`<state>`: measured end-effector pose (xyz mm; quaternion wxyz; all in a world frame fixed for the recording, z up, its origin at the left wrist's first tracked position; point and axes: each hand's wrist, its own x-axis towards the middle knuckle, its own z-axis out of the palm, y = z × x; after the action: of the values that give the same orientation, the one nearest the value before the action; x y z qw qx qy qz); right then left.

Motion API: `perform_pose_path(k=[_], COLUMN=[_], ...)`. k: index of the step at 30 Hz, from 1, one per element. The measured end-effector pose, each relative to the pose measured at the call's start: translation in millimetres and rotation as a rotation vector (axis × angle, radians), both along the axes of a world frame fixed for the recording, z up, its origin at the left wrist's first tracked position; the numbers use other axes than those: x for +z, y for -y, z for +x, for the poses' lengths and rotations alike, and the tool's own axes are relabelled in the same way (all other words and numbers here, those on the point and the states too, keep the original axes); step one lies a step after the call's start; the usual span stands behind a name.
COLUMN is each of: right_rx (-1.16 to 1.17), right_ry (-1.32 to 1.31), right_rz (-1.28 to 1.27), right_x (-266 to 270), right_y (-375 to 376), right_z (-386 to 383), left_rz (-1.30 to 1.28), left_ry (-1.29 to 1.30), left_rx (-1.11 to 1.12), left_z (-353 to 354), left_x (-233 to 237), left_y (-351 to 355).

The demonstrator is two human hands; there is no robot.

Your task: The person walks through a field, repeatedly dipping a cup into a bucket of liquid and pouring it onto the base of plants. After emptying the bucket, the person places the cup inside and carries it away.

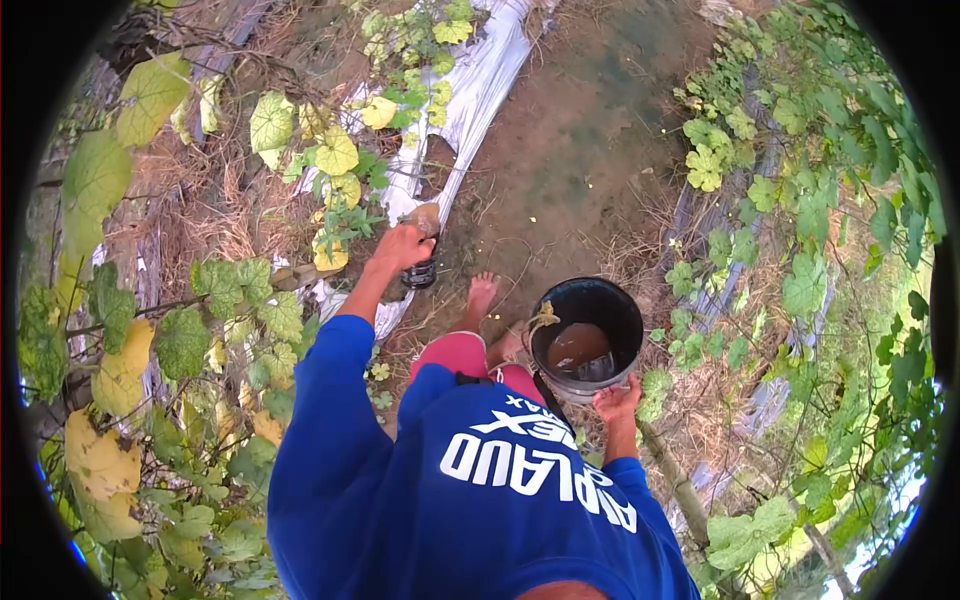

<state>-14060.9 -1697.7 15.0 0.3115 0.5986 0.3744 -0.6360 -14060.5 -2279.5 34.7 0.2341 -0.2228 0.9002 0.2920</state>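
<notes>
My left hand (403, 247) is closed, reaching out beside the strip of white plastic sheeting. Below its fingers shows a small dark, ridged, cup-like object (420, 273); the fingers hide the rest of it. A rounded brown shape (426, 216) shows just beyond the knuckles, and I cannot tell whether it belongs to the same object. At my right side, my right hand (617, 398) grips the near edge of a black bucket (627, 318). Brown liquid (578, 346) lies in the bucket, with a dark patch at its near side. A yellowish withered bit of plant (544, 317) hangs on the bucket's left rim.
My bare feet (483, 290) stand on a bare soil path (590, 160). Torn white plastic sheeting (480, 85) runs along the path's left. Leafy vines (190, 340) crowd the left, and more green vines (810, 200) line the right. A wooden pole (678, 480) slants near my right arm.
</notes>
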Motion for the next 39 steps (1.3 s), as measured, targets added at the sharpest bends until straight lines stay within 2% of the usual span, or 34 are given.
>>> perform_pose_path(k=[1, 3, 5, 7, 8, 9, 11, 13, 15, 17, 19, 20, 21, 23, 28, 32, 33, 36, 38, 39], right_rx=[-0.052, -0.195, -0.275, -0.421, -0.366, -0.454, -0.581, -0.713, -0.795, -0.88, -0.944, -0.975, -0.982, -1.038, -1.21, -1.262, -1.306, -1.385, -1.383, -1.381], right_ry=[0.006, 0.033, 0.012, -0.016, -0.054, -0.052, -0.053, 0.007, -0.016, -0.06, -0.082, -0.102, -0.094, -0.082, 0.087, 0.074, 0.107, 0.147, 0.073, 0.138], right_rz=[0.005, 0.055, 0.065, 0.068, 0.068, 0.076, 0.083, 0.127, 0.132, 0.132, 0.115, 0.104, 0.206, 0.137, 0.045, -0.132, -0.094, -0.065, -0.007, 0.096], right_x=[4.6, 18.6, 29.2, 44.5, 40.6, 45.7, 50.4, 44.2, 44.8, 35.8, 17.7, 8.9, 0.2, -8.6, -16.1, -35.8, -43.9, -54.6, -61.0, -74.5], right_y=[-14.4, -31.5, -51.8, -64.1, -78.1, -83.2, -85.3, -88.9, -76.4, -70.3, -69.4, -67.1, -59.8, -52.8, -26.2, -16.5, -14.6, -3.6, -0.4, 0.1], right_z=[8.9, 24.3, 47.5, 73.2, 93.3, 105.6, 124.3, 146.6, 161.6, 185.7, 212.1, 224.5, 230.6, 244.8, 246.1, 254.8, 252.1, 230.4, 218.6, 210.0], left_rz=[0.011, 0.0, -0.011, 0.01, 0.105, 0.19, 0.125, 0.22, 0.148, 0.075, 0.108, 0.107, 0.07, 0.027, 0.084, 0.056, 0.028, 0.046, 0.007, 0.002], left_ry=[0.0, 0.183, 0.047, 0.11, 0.206, 0.309, 0.25, 0.048, 0.01, -0.031, -0.259, -0.259, -0.28, -0.293, -0.235, -0.187, -0.245, -0.311, -0.254, -0.234], left_rx=[-0.021, -0.064, -0.071, -0.147, -0.027, 0.101, -0.02, 0.161, 0.04, -0.08, 0.027, -0.002, -0.049, -0.132, -0.197, -0.258, -0.333, -0.341, -0.399, -0.413], left_z=[-2.8, -4.5, 8.2, 10.6, 0.4, -7.7, 8.3, 18.1, 36.0, 38.6, 32.6, 29.8, 27.2, 18.6, -24.6, -73.9, -86.1, -126.1, -156.6, -173.0], left_x=[-12.5, -42.8, -80.7, -99.5, -65.3, -25.0, -67.7, -39.4, -61.4, -53.0, -13.0, -10.8, -12.6, -16.1, -16.8, 3.4, 2.1, 8.4, 14.9, 23.6], left_y=[7.9, 25.3, 39.3, 52.7, 41.1, 32.8, 47.3, 29.9, 39.4, 37.6, 10.7, 10.3, 10.5, 12.1, 4.0, -18.6, -22.4, -45.8, -54.2, -65.4])
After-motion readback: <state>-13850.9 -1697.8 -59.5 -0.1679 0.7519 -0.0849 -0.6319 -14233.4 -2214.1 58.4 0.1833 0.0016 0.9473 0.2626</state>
